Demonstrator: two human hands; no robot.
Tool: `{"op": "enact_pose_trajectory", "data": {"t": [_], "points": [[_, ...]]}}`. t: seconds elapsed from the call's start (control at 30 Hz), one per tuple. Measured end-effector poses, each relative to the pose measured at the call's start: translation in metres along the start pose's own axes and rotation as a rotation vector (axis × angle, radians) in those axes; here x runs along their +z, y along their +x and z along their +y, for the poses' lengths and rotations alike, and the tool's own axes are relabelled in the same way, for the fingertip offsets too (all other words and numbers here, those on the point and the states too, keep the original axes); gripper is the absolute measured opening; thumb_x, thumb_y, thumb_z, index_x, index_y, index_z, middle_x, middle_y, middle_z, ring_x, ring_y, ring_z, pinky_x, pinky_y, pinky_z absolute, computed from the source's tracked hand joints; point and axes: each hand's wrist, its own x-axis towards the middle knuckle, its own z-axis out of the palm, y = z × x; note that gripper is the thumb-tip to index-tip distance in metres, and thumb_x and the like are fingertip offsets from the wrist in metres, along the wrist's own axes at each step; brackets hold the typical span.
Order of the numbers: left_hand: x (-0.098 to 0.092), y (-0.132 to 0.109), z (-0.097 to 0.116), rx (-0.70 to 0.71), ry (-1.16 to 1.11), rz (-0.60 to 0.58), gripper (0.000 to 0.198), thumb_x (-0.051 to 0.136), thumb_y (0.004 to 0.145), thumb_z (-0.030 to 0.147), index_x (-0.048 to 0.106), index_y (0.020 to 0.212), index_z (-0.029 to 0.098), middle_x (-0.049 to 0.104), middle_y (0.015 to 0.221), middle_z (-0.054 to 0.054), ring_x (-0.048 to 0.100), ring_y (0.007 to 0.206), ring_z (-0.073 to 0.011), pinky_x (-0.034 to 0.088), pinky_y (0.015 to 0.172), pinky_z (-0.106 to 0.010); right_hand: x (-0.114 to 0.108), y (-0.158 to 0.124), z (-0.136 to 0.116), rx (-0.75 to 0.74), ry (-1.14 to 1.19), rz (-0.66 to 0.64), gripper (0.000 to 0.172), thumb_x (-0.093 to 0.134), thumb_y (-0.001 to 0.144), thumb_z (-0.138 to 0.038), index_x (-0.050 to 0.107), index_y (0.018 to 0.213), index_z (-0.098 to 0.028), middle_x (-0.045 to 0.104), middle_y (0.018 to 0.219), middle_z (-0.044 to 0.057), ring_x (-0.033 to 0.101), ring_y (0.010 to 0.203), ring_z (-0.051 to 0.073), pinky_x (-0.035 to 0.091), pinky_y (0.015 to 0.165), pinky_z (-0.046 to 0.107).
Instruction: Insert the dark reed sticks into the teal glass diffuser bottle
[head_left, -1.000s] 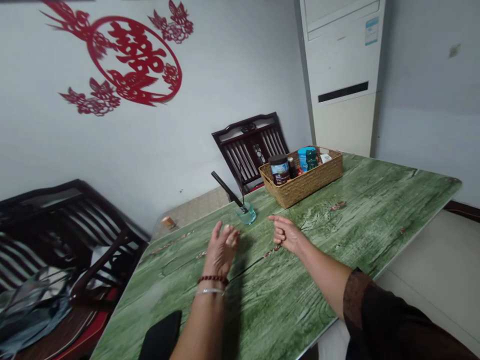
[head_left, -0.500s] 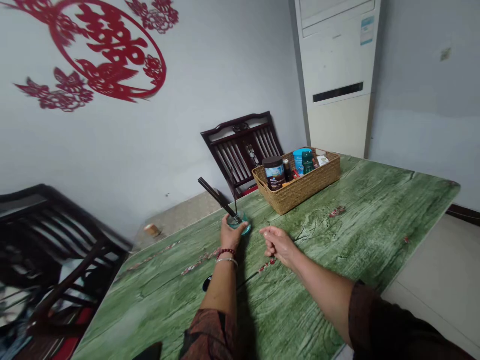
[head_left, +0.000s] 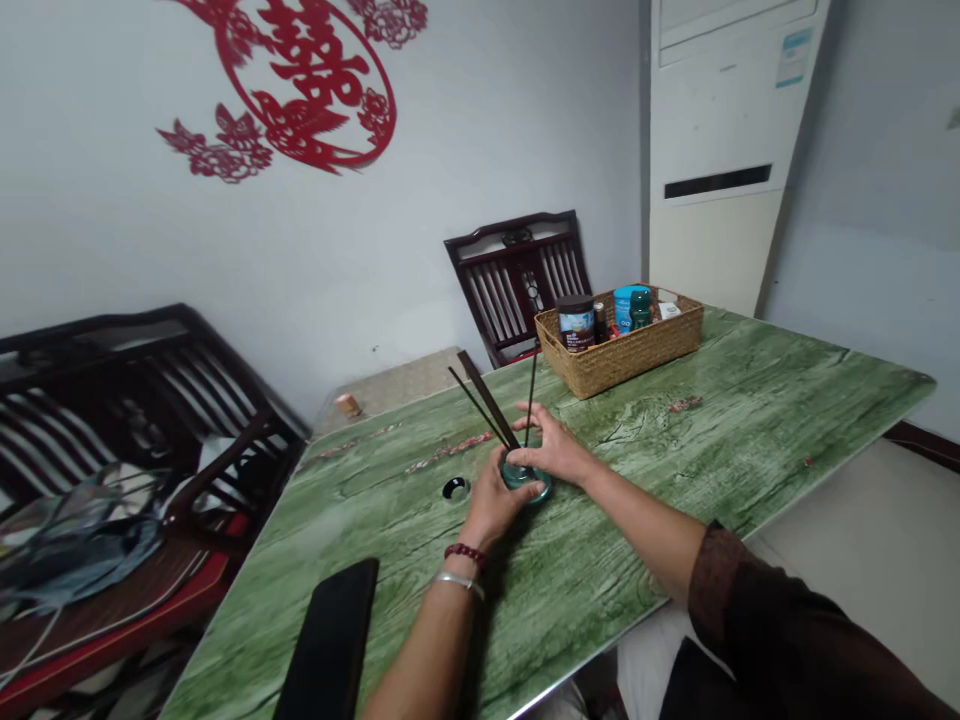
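A reed diffuser's teal glass bottle (head_left: 541, 488) stands on the green table, with several dark reeds (head_left: 486, 400) fanning out of its top. My left hand (head_left: 496, 500), wearing a red bead bracelet and a silver bangle, is wrapped around the near left side of the bottle. Over the bottle's top right is my right hand (head_left: 553, 450), thumb across the neck area and fingers spread out behind the right-hand reed. Whether the right thumb presses on the glass or a reed I cannot tell. A small black ring-shaped piece (head_left: 455, 488) lies left of the bottle.
Behind the bottle, a wicker basket (head_left: 622, 372) holds jars and bottles. A black phone (head_left: 330, 640) rests at the table's near left. Dark wooden chairs stand behind (head_left: 521, 285) and at left (head_left: 187, 420), the left one piled with cloth and cables. The green tabletop (head_left: 787, 400) extends right.
The diffuser bottle has come nearer in my left hand. My right hand, earlier curled beside it, has reached over to its top with fingers spread. The view has shifted, showing the phone.
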Motion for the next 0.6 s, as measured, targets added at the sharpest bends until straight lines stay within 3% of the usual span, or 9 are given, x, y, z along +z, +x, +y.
{"op": "enact_pose_trajectory", "data": {"t": [0.1,0.23,0.3,0.4,0.5,0.6], "points": [[0.007,-0.014,0.000,0.040,-0.019,-0.027,0.065,0.093,0.057,0.037,0.067,0.114,0.018,0.075,0.115,-0.011,0.069,0.115,-0.0345,0.052,0.104,-0.051,0.004,0.003,-0.014,0.028,-0.013,-0.151,0.082,0.088,0.069,-0.032,0.055,0.144,-0.023,0.076,0.116,0.005,0.071,0.109,0.024,0.051,0.100,0.040],[0.012,-0.017,-0.007,0.115,0.013,-0.016,0.078,0.094,0.059,0.038,0.064,0.129,0.020,0.070,0.134,-0.016,0.059,0.137,-0.0399,0.043,0.117,-0.057,0.007,0.001,-0.023,-0.016,-0.067,-0.256,0.021,0.070,0.089,-0.036,0.071,0.102,-0.019,0.075,0.093,0.002,0.071,0.089,0.019,0.052,0.084,0.032],[0.012,-0.015,-0.011,0.136,0.036,-0.024,0.085,0.094,0.061,0.041,0.061,0.136,0.020,0.067,0.141,-0.018,0.059,0.138,-0.0404,0.042,0.118,-0.058,0.008,-0.002,-0.024,-0.039,-0.076,-0.232,0.026,0.059,0.096,-0.040,0.069,0.087,-0.019,0.074,0.086,0.003,0.069,0.084,0.018,0.051,0.081,0.030],[0.012,-0.014,-0.013,0.163,0.078,-0.013,0.093,0.093,0.061,0.044,0.056,0.143,0.019,0.061,0.149,-0.020,0.056,0.141,-0.0414,0.041,0.119,-0.058,0.010,-0.003,-0.030,-0.038,0.017,-0.142,0.043,0.054,0.098,-0.057,0.065,0.081,-0.020,0.073,0.080,0.004,0.069,0.079,0.017,0.052,0.080,0.029],[0.011,-0.016,-0.011,0.142,0.135,-0.046,0.084,0.090,0.066,0.046,0.059,0.139,0.019,0.067,0.138,-0.019,0.064,0.130,-0.0403,0.049,0.110,-0.057,0.009,0.002,-0.048,-0.072,0.192,-0.019,0.055,0.055,0.093,-0.075,0.060,0.082,-0.021,0.069,0.073,0.002,0.068,0.070,0.016,0.055,0.076,0.030],[0.010,-0.018,-0.007,0.127,0.182,-0.076,0.078,0.086,0.070,0.049,0.059,0.137,0.019,0.069,0.134,-0.017,0.066,0.125,-0.0380,0.050,0.108,-0.056,-0.004,0.008,-0.078,-0.204,0.293,0.117,0.056,0.055,0.092,-0.079,0.056,0.085,-0.023,0.066,0.071,-0.001,0.065,0.064,0.014,0.056,0.070,0.028]]}}
